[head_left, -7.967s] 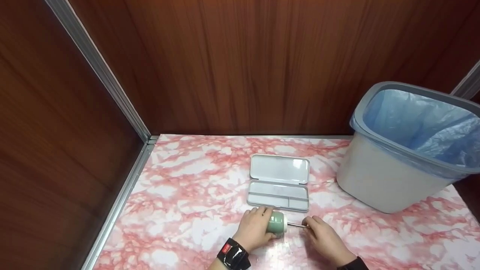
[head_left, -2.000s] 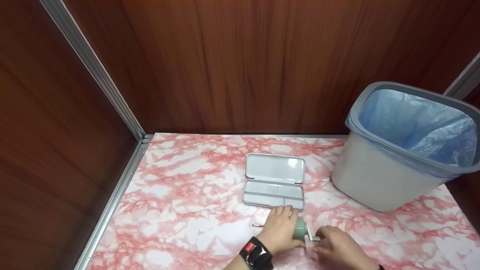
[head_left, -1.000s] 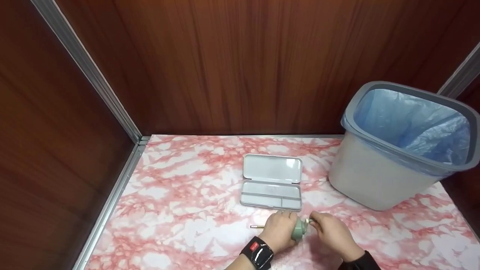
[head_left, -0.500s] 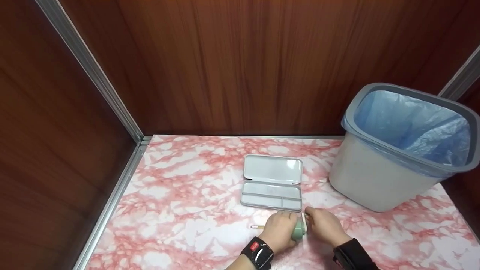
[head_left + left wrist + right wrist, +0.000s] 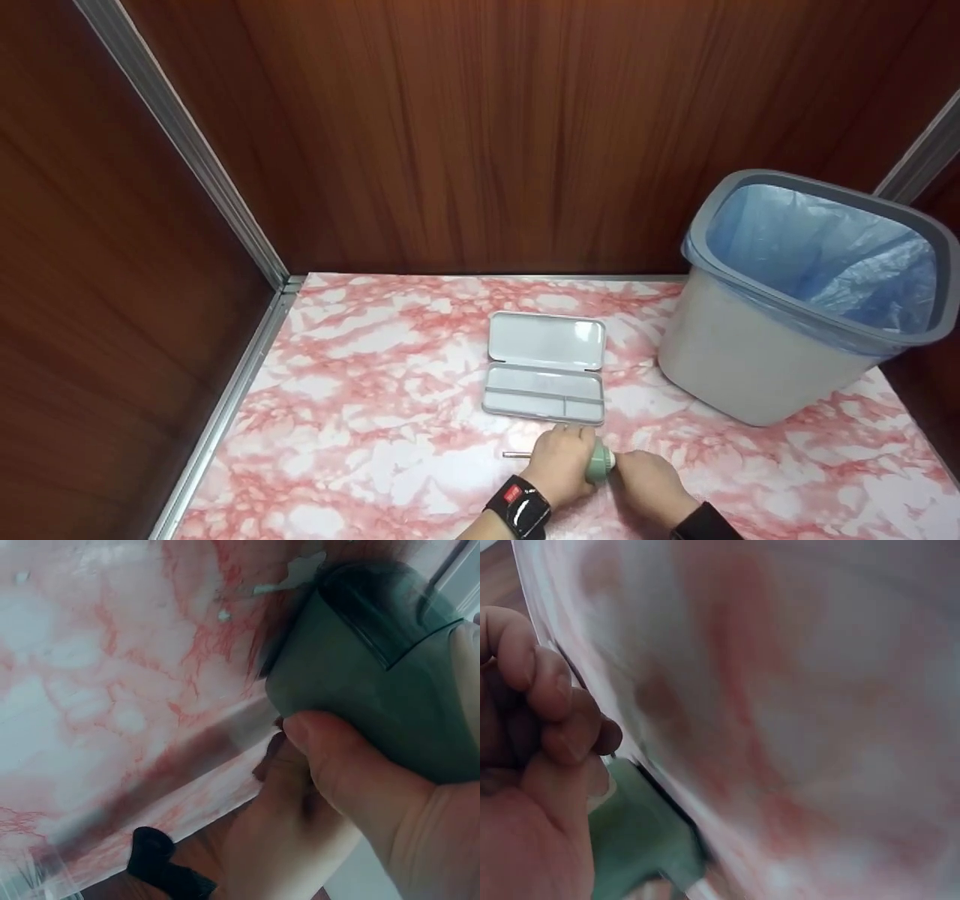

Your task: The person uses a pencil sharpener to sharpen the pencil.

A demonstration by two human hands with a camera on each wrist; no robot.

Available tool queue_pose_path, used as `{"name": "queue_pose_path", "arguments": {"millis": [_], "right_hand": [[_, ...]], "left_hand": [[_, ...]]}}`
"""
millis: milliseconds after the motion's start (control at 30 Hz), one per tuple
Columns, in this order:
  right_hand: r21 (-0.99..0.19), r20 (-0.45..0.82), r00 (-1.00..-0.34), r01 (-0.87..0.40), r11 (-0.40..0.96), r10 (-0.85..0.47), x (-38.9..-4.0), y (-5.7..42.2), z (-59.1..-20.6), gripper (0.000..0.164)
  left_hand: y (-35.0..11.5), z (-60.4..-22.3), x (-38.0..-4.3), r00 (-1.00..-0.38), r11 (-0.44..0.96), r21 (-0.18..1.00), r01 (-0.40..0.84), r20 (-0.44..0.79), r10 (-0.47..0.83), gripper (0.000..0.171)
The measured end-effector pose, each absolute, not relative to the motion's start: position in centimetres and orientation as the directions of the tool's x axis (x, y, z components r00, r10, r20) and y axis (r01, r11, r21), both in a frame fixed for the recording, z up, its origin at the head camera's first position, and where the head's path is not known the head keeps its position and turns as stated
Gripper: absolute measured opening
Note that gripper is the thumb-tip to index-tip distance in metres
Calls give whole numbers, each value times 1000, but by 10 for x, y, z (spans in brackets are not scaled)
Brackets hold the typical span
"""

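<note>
At the pink desk (image 5: 360, 469), the left hand (image 5: 559, 466) curls its fingers round the sharpener (image 5: 600, 462), pencil (image 5: 516, 455) sticking out, while the right hand (image 5: 651, 486), pinching the crank (image 5: 604, 796), has moved lower, so cranking seems under way

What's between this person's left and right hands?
In the head view, a green sharpener shows between the left hand, which grips it, and the right hand, at one end.
</note>
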State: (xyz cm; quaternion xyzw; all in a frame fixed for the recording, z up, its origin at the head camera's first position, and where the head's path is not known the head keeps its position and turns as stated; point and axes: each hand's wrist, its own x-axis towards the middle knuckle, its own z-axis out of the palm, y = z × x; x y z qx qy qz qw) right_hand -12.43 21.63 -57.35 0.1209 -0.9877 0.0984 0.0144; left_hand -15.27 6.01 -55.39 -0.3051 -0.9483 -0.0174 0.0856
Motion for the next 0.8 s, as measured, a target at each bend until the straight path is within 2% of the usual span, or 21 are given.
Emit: {"name": "queue_pose_path", "arguments": {"millis": [233,400,600,800], "right_hand": [[-235,30,-952,-302,924,-304,-107,220,-569,13],[-264,10,-945,-317,911,-326,-97,222,-560,20],[-276,106,-935,-354,894,-338,-91,223,-546,23],[-304,162,-945,-321,897,-284,-95,222,-538,17]], "left_hand": [[61,-557,-155,-797,812,-20,583,182,577,64],[60,-558,-154,-795,810,-14,587,182,579,63],[59,-557,-155,-784,803,-13,596,207,585,64],[58,-557,-155,-781,798,16,602,219,585,60]]}}
